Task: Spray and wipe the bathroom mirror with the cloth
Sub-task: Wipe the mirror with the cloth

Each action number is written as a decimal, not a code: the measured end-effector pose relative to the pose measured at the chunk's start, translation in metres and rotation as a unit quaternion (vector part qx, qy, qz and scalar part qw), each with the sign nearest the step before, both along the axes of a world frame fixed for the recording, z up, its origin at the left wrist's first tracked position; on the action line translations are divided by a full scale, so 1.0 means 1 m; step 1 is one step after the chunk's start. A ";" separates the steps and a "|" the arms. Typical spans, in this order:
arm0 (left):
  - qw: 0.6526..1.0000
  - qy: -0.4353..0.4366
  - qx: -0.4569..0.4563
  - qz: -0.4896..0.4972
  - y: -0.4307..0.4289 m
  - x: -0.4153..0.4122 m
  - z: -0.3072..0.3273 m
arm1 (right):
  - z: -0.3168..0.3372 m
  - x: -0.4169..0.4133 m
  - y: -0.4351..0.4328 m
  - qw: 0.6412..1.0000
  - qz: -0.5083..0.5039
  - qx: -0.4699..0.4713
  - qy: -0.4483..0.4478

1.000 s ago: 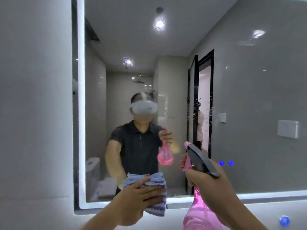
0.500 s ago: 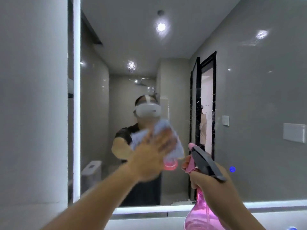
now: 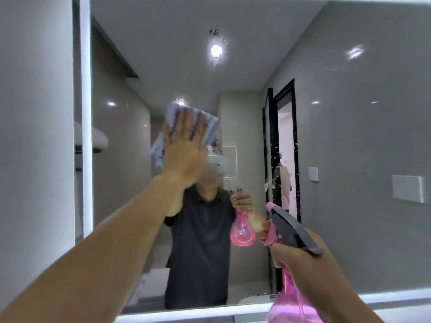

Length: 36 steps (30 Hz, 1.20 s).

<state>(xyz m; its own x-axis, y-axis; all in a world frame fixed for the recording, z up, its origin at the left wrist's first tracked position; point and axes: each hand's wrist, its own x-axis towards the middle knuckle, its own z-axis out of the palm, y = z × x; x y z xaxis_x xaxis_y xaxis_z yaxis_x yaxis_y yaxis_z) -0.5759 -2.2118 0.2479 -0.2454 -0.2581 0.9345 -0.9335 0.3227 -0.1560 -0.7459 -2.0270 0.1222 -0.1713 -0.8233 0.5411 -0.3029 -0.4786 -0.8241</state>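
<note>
A large lit-edged bathroom mirror [image 3: 349, 113] fills the view. My left hand [image 3: 184, 155] presses a blue-and-white striped cloth [image 3: 210, 129] flat against the glass at mid-left, fingers spread upward over it. My right hand [image 3: 296, 259] grips the neck of a pink spray bottle [image 3: 291, 297] with a dark grey trigger head, held low right and apart from the glass. Spray droplets [image 3: 277, 155] speckle the mirror near the reflected doorway.
The grey tiled wall [image 3: 35, 136] borders the mirror on the left. The mirror's glowing lower edge [image 3: 186, 311] runs along the bottom. The reflection shows a person in a dark shirt, a dark-framed doorway and a ceiling light.
My left hand has risen from the mirror's lower edge up to the middle of the glass and now presses the cloth flat there. The spray bottle has stayed low right.
</note>
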 end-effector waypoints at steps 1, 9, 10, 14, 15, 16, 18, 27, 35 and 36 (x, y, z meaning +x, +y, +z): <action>0.997 -0.068 -0.025 -0.003 0.001 -0.011 -0.023 | -0.001 0.001 -0.001 1.000 0.002 -0.003 0.002; 0.868 -0.489 -0.053 -0.070 -0.003 0.048 -0.136 | -0.005 0.021 -0.006 0.999 0.035 -0.008 -0.021; 0.887 -0.452 -0.078 -0.056 -0.004 0.059 -0.114 | -0.006 0.019 -0.006 0.999 0.027 -0.011 -0.012; 0.989 -0.112 -0.094 0.011 -0.010 0.082 -0.025 | -0.004 0.016 0.000 1.000 0.008 -0.006 0.004; 0.997 -0.028 -0.075 0.007 -0.009 0.075 -0.017 | -0.001 0.018 0.002 1.000 0.005 -0.012 0.002; 0.997 0.026 -0.066 0.010 -0.008 0.063 -0.018 | 0.001 0.020 0.002 1.000 0.008 -0.015 0.005; 0.998 0.011 -0.062 0.010 -0.003 0.041 -0.049 | 0.008 0.032 0.004 0.999 0.006 -0.031 0.013; 0.916 -0.391 -0.061 -0.067 -0.002 0.105 -0.162 | 0.015 0.049 0.017 0.999 -0.040 0.015 0.008; 0.997 0.043 -0.034 -0.056 0.002 0.040 -0.084 | 0.028 0.009 0.028 0.990 -0.142 0.015 -0.010; 0.994 -0.047 -0.053 -0.084 0.005 0.027 -0.104 | 0.030 0.008 0.027 0.991 -0.133 0.014 -0.006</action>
